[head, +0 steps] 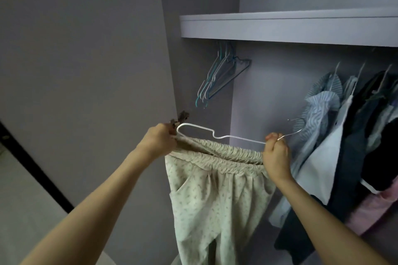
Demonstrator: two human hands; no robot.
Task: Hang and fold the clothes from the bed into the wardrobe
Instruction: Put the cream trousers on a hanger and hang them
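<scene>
Pale beige trousers with a small floral print hang from an elastic waistband stretched between my hands, in front of the open wardrobe. A white wire hanger lies tilted along the top of the waistband, its hook pointing right. My left hand grips the waistband's left end together with the hanger's left corner. At the other end, my right hand holds the waistband and pinches the hanger near its neck.
Several bare blue and white hangers hang at the rail's left end under the wardrobe shelf. Hung clothes, striped, pale blue, dark and pink, fill the right side. The open wardrobe door stands to the left.
</scene>
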